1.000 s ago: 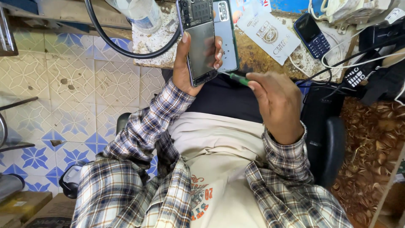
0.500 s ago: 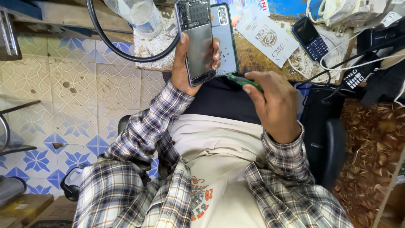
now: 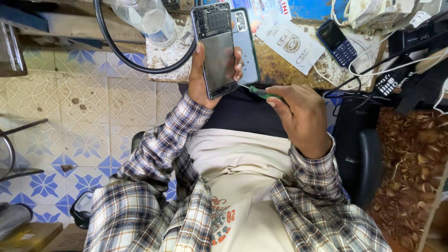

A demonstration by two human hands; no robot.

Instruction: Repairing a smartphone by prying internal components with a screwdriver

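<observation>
My left hand (image 3: pixel 201 79) grips an opened smartphone (image 3: pixel 217 49) upright, its bare inner side with the dark battery plate toward me. Behind it, partly hidden, is a grey-blue back cover (image 3: pixel 246 44) with camera lenses at its top. My right hand (image 3: pixel 301 116) holds a green-handled screwdriver (image 3: pixel 261 93). Its thin metal tip points left and reaches the phone's lower right edge, close to my left fingertips.
A worn workbench (image 3: pixel 280 60) carries a clear plastic bottle (image 3: pixel 147 18), a white printed card (image 3: pixel 289 44), a small dark keypad phone (image 3: pixel 337 42) and tangled cables (image 3: pixel 373 60). A black hose (image 3: pixel 123 58) loops off its left edge. Patterned floor tiles (image 3: pixel 70 107) lie left, a black chair (image 3: pixel 368 163) under me.
My left hand has turned the phone slightly and the view has drifted. My right hand has brought the screwdriver tip up to the phone's lower right edge.
</observation>
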